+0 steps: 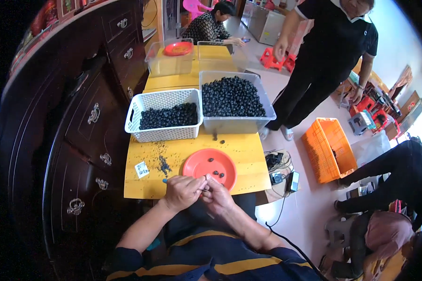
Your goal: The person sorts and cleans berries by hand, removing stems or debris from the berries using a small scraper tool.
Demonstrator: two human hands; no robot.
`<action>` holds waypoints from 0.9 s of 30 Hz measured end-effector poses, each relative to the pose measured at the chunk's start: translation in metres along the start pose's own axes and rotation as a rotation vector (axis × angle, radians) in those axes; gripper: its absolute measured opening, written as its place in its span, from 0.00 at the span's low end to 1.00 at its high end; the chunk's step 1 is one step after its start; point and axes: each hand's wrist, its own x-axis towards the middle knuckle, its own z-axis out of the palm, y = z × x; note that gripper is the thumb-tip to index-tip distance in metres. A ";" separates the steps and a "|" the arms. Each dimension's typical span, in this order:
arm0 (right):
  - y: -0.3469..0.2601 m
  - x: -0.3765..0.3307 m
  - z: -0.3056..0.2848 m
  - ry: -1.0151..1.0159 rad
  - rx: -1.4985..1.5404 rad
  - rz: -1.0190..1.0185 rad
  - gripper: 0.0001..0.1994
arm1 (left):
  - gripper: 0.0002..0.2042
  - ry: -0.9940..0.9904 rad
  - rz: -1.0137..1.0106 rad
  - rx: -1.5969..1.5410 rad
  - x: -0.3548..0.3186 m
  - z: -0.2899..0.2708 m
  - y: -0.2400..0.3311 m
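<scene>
My left hand (183,192) and my right hand (216,195) meet at the near edge of a yellow wooden table (248,152), fingertips pinched together on something small that I cannot make out. A thin blue tool (165,181) sticks out left of my left hand, which grips it. Just beyond the hands lies a red plate (197,164) with several small dark round seeds on it.
A white lattice basket (162,100) and a clear plastic bin (237,122) both hold many dark seeds. Dark debris (163,164) and a small white tag (141,169) lie on the table. A dark cabinet stands left. An orange crate (329,149), cables and other people are right.
</scene>
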 end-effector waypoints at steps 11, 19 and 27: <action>0.003 0.010 0.006 0.010 0.074 0.033 0.10 | 0.11 -0.072 -0.274 -0.133 -0.006 -0.001 -0.009; 0.005 0.015 -0.009 -0.023 0.122 0.114 0.15 | 0.10 -0.219 -0.414 -0.137 0.012 -0.017 -0.036; -0.004 0.013 -0.017 -0.064 0.232 0.151 0.16 | 0.10 -0.170 -0.406 -0.011 0.015 -0.014 -0.065</action>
